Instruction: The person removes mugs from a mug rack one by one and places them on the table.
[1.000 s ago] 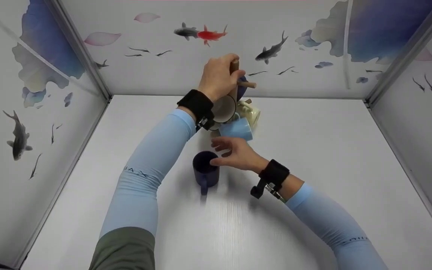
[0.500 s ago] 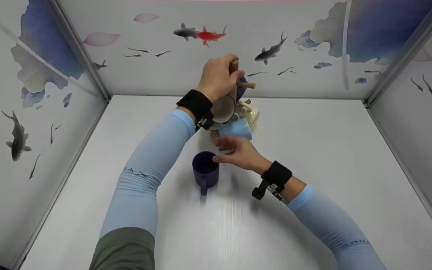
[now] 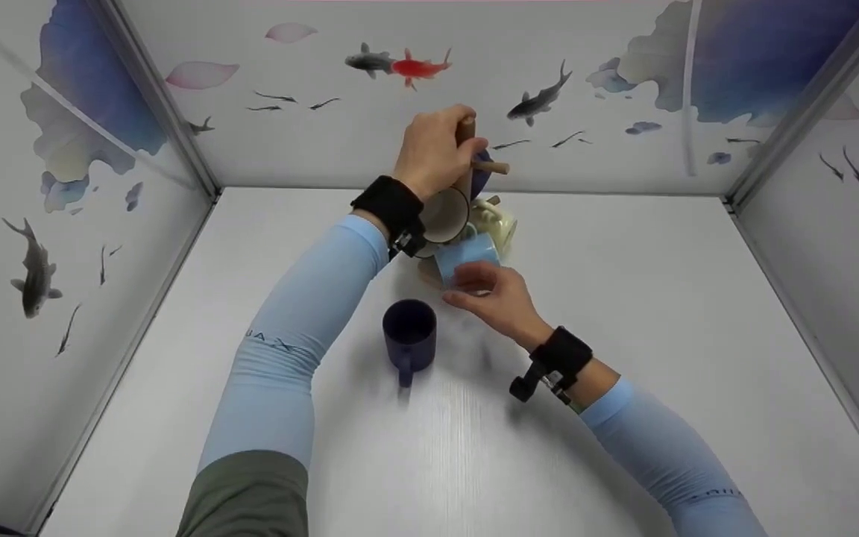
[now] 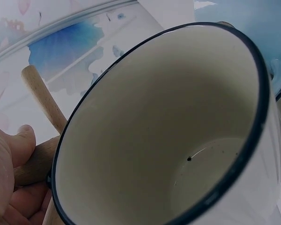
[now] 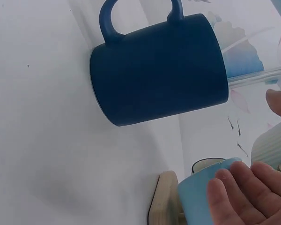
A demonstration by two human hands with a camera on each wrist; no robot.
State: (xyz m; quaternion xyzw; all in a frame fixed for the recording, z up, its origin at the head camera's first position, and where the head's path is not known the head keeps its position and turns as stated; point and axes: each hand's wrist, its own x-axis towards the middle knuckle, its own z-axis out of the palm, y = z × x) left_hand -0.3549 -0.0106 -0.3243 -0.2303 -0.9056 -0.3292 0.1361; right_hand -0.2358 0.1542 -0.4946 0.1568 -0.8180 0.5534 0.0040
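Observation:
A wooden mug tree (image 3: 465, 133) stands at the back of the white table, and my left hand (image 3: 441, 145) grips the top of its post. A cream mug with a dark rim (image 3: 444, 216) hangs on it just below that hand and fills the left wrist view (image 4: 178, 140), beside a wooden peg (image 4: 41, 97). My right hand (image 3: 473, 286) has its fingers (image 5: 239, 197) curled on a light blue mug (image 3: 465, 256) low on the tree, above the wooden base (image 5: 161, 201). A dark blue mug (image 3: 408, 332) stands upright and alone on the table, left of the right hand.
A pale yellow mug (image 3: 500, 222) hangs on the tree's right side. White walls printed with fish and leaves enclose the table (image 3: 623, 313) at the left, back and right. The dark blue mug (image 5: 164, 70) has its handle toward me.
My right hand has left the dark blue mug's rim and moved back and right onto the light blue mug. The left hand has stayed on the post.

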